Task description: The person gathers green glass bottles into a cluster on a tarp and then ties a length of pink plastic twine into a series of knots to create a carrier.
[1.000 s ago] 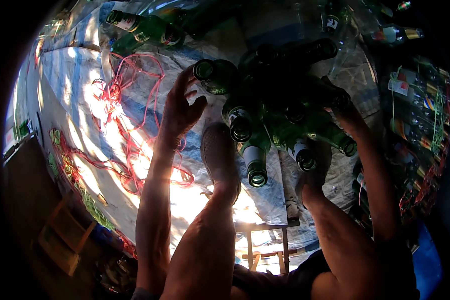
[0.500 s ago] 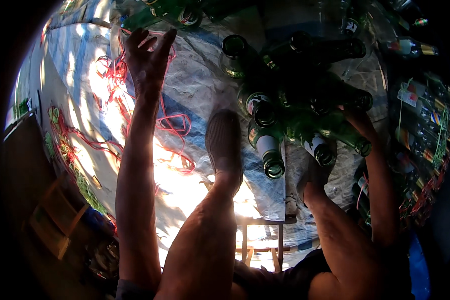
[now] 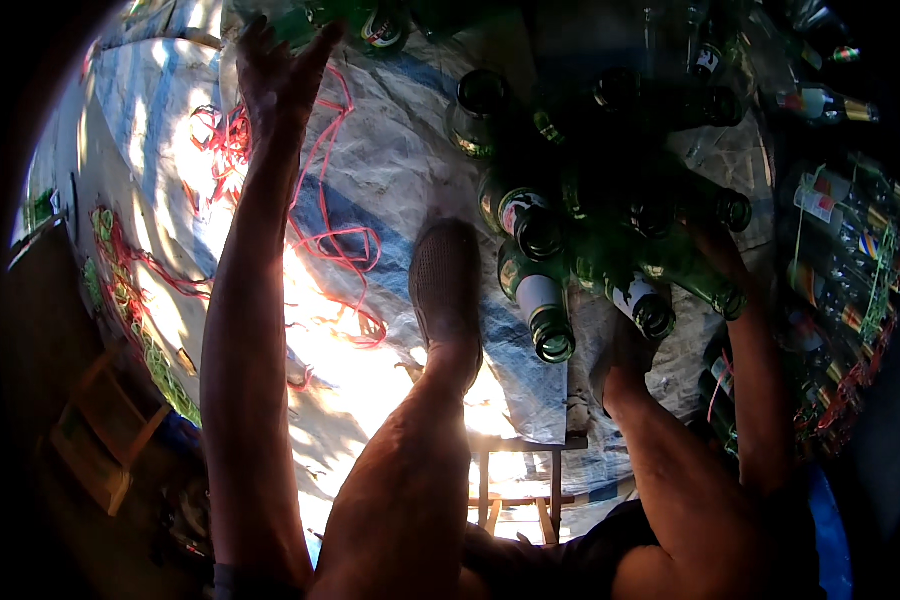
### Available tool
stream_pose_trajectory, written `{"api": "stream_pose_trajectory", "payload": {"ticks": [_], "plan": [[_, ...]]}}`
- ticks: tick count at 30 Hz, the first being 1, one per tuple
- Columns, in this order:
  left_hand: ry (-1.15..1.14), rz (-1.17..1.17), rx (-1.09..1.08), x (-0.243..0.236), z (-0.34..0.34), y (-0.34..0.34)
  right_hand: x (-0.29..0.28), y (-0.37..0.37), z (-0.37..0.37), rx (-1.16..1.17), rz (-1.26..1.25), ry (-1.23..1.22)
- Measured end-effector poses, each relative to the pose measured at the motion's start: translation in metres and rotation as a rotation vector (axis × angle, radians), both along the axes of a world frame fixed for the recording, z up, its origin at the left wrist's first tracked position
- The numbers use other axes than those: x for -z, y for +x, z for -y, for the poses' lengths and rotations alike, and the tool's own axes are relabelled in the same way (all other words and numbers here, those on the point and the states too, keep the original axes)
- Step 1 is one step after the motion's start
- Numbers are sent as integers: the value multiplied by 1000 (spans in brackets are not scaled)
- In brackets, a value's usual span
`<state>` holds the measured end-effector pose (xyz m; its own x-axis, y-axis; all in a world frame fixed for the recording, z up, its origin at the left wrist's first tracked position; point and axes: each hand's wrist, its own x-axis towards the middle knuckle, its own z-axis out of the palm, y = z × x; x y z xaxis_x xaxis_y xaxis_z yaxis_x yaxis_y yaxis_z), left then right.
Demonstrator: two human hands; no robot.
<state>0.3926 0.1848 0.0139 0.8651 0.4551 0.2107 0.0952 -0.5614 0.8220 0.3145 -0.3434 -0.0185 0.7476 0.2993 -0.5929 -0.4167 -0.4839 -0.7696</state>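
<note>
My left hand stretches to the far left with its fingers apart, next to a green glass bottle and other bottles at the upper edge. In front of my feet stands a tight cluster of green bottles, their open necks toward me. One with a pale neck label is nearest, and another green bottle leans out at the right. My right hand reaches in at the cluster's right side; bottles and deep shadow hide its fingers. What it grips, if anything, cannot be made out.
Loose red plastic string trails over the striped sheet, with more red and green string at the left. Bundled bottles lie at the right. My shoe and a low wooden stool are close by.
My left hand has moved slightly farther away and left, still spread. The bottle cluster appears shifted slightly right. My right arm stays at its side.
</note>
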Motion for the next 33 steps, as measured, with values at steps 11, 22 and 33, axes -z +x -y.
{"api": "stream_pose_trajectory", "payload": {"ticks": [11,22,33], "plan": [[34,-20,-70,-3,32,-14,-36,7,-24,7,-22,-42],[333,-110,361,-3,95,-13,-46,5,-49,127,-35,25],[703,-215,466,10,103,31,9,4,-23,-115,145,241]]}}
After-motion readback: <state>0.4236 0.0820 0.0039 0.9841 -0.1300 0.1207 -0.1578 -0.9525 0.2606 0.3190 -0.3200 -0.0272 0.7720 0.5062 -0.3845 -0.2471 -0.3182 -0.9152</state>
